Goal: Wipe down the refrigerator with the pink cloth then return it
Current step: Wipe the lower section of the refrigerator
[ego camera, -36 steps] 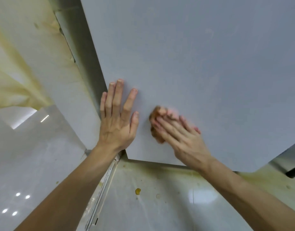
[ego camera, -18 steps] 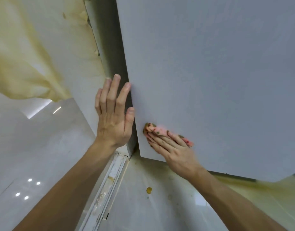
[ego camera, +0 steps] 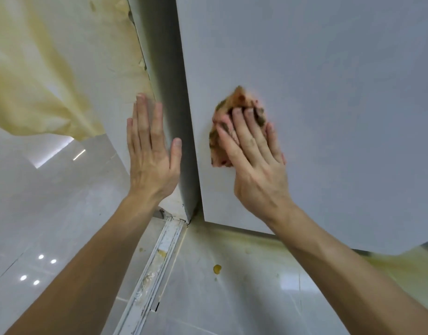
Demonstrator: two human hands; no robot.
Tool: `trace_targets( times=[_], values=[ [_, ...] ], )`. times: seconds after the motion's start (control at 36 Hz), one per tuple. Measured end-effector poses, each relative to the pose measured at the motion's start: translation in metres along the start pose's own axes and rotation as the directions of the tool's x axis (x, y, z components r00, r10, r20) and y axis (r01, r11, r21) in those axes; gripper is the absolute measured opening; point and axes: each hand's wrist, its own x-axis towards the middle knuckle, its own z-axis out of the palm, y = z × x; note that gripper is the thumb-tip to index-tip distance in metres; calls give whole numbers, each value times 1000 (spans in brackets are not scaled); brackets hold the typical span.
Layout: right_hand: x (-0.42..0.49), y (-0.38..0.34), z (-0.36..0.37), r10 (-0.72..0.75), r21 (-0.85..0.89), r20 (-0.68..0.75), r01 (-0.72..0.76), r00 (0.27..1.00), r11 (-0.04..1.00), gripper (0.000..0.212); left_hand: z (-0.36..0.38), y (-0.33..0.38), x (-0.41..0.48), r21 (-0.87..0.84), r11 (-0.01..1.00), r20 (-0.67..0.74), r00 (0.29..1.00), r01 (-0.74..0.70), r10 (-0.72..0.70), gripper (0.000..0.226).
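Against the pale grey front of the refrigerator [ego camera: 328,93], low and near its left edge: pink cloth [ego camera: 234,99], bunched, blotched with dark green-brown grime, pressed flat to the panel. Over it, right hand [ego camera: 254,160], fingers nearly straight and spread, pressing rather than gripping. Only the cloth's top corner and left fringe visible past the fingers, the rest covered.

Just left of the corner edge, left hand [ego camera: 150,153], fingers straight and together, thumb apart, holding nothing, raised before the refrigerator's darker side panel [ego camera: 164,93]; impossible to tell whether touching it.

Interior of the refrigerator out of sight behind the closed front; top and right part cut off by the frame.

Further left, wall hung with a yellow-stained sheet [ego camera: 39,88]. Below, glossy floor tiles [ego camera: 244,305], a grimy metal track [ego camera: 155,267] running to the refrigerator's corner, a small yellow spot [ego camera: 217,268] near it, yellowish smears along the refrigerator's base. Both forearms bare, cut off at the lower edge.
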Motion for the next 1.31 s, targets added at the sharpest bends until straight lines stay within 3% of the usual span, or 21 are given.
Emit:
trace_targets(
  times=[0.08, 0.14, 0.22, 0.31, 0.36, 0.47, 0.58, 0.72, 0.81, 0.92, 0.97, 1.08, 1.14, 1.22, 1.31],
  values=[
    [6, -16, 13, 57, -26, -53, -58, 997, 998, 69, 0, -7, 2, 2, 1000, -26, 1000, -6, 6, 64],
    [-3, -23, 25, 3, -43, -38, -5, 999, 999, 63, 0, -13, 4, -19, 1000, -62, 998, -6, 4, 61],
    [-22, -28, 41, -121, -57, 37, 123, 992, 991, 53, 2, -14, 5, -64, 998, -82, 997, -5, 0, 58],
    [-45, -33, 53, -189, -45, 180, 200, 965, 979, 58, 5, -12, 5, -73, 997, -98, 995, -14, 7, 57],
    [-68, -34, 61, -255, -15, 311, 273, 916, 962, 60, 5, -12, 5, -76, 997, -103, 995, -19, 11, 57],
    [-132, -26, 73, -402, 110, 562, 416, 723, 903, 64, 4, -13, 6, -72, 997, -95, 995, -22, 15, 58],
    [-166, -13, 72, -461, 156, 615, 475, 640, 866, 70, 3, -12, 5, -66, 998, -97, 995, -26, 19, 58],
    [-153, -11, 60, -425, 182, 591, 400, 686, 898, 58, 3, -1, 0, -41, 999, -81, 997, 10, -13, 63],
    [-129, 4, 31, -368, 100, 515, 372, 774, 923, 66, 8, 11, -15, -35, 999, -28, 1000, -14, 13, 63],
    [-74, 33, -18, -175, -43, 281, 195, 944, 980, 70, 14, 28, -27, -68, 995, 7, 997, -73, 73, 63],
    [-45, 45, -40, -52, -134, 143, 71, 988, 988, 72, 14, 33, -25, -73, 993, 1, 995, -95, 95, 63],
    [-1, 56, -64, 174, -143, -58, -180, 983, 973, 66, 12, 46, -13, -88, 988, -47, 991, -127, 123, 64],
    [5, 53, -61, 226, -95, -102, -236, 969, 967, 64, 12, 53, -8, -87, 984, -62, 987, -155, 150, 64],
    [-10, 44, -43, 137, -68, -96, -144, 986, 987, 59, 16, 64, -6, -92, 982, -78, 984, -164, 157, 63],
    [-50, 49, -26, -146, -81, 120, 157, 982, 984, 61, 20, 71, -8, -99, 982, -56, 986, -162, 157, 65]
  ],
)
